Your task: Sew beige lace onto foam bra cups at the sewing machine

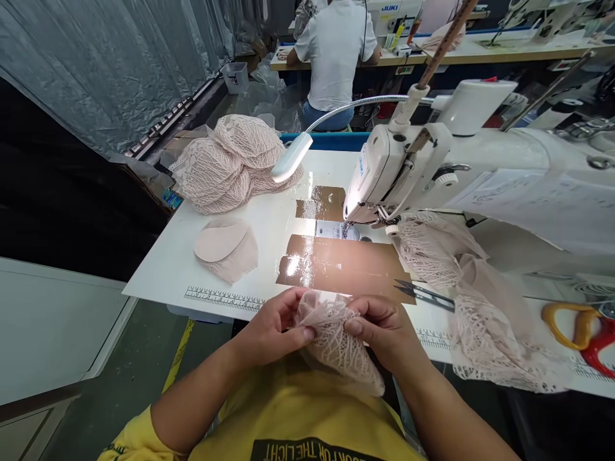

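Between my two hands hangs a pale pink lace piece (341, 349), held at the table's front edge. My left hand (281, 323) pinches its left upper edge between thumb and fingers. On the other side, my right hand (387, 326) grips the right upper edge the same way. The lace is gathered at the top and drapes down in front of my yellow shirt. Just beyond the hands lies a strip of brown tape (343, 262) on the table. Black thread snips (425, 294) rest to the right of my right hand.
A white sewing machine (384, 166) stands at the right, with a lamp (292, 158) to its left. Stacked lace cups (225, 163) and a single cup piece (228, 250) lie on the left. More lace fabric (500, 326) and scissors (576, 326) are at right. A co-worker (336, 57) sits beyond.
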A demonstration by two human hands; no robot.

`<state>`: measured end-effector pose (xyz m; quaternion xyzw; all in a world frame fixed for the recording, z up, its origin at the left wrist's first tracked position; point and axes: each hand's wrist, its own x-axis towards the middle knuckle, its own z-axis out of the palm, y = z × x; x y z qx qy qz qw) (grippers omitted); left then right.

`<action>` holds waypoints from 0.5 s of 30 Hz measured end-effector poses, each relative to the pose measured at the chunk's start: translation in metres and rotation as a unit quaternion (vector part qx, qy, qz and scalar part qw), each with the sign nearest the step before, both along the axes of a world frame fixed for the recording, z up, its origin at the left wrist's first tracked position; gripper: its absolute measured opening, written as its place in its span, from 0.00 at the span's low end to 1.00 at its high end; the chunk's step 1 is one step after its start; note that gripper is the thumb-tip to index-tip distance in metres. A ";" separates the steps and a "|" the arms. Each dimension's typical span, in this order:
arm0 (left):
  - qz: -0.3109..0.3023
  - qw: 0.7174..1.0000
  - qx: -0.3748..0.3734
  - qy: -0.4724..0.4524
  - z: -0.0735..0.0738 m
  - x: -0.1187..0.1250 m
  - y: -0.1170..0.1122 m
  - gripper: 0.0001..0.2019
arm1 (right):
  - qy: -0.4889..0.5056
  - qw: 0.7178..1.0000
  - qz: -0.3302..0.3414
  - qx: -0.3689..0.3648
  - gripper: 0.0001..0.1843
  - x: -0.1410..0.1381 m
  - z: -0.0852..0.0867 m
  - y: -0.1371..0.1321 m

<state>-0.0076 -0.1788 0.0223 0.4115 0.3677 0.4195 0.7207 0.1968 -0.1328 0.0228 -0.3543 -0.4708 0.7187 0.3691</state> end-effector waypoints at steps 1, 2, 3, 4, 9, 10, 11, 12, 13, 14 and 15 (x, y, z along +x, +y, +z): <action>0.002 1.000 -0.002 0.019 0.001 0.002 0.000 0.10 | -0.011 1.000 0.006 0.013 0.09 0.000 0.001 0.000; 0.011 0.999 -0.012 0.032 0.000 0.002 0.000 0.05 | -0.019 1.000 0.004 0.023 0.09 0.002 0.002 0.000; 0.025 0.999 -0.027 0.033 -0.001 0.002 0.001 0.03 | -0.024 0.999 -0.001 0.029 0.10 0.003 0.001 0.000; 0.044 0.998 -0.046 0.022 -0.003 0.001 0.002 0.04 | -0.026 0.999 -0.009 0.032 0.11 0.005 0.001 0.001; 0.123 0.970 -0.112 -0.180 -0.014 -0.004 0.007 0.07 | 0.028 0.994 -0.101 0.021 0.14 0.012 -0.005 0.003; 0.118 0.961 -0.120 -0.219 -0.014 -0.003 0.007 0.06 | 0.039 0.992 -0.119 0.017 0.14 0.012 -0.006 0.004; 0.105 0.956 -0.128 -0.243 -0.014 -0.001 0.006 0.07 | 0.045 0.991 -0.127 0.015 0.14 0.011 -0.006 0.004; 0.088 0.955 -0.134 -0.250 -0.014 0.001 0.005 0.11 | 0.044 0.991 -0.122 0.018 0.13 0.010 -0.005 0.004; 0.069 0.958 -0.135 -0.242 -0.013 0.005 0.003 0.17 | 0.037 0.993 -0.109 0.024 0.11 0.008 -0.004 0.004; 0.054 0.964 -0.129 -0.225 -0.012 0.008 0.001 0.22 | 0.025 0.995 -0.088 0.033 0.09 0.006 -0.004 0.003; 0.050 0.970 -0.119 -0.206 -0.011 0.012 0.000 0.24 | 0.011 0.997 -0.068 0.042 0.07 0.004 -0.003 0.003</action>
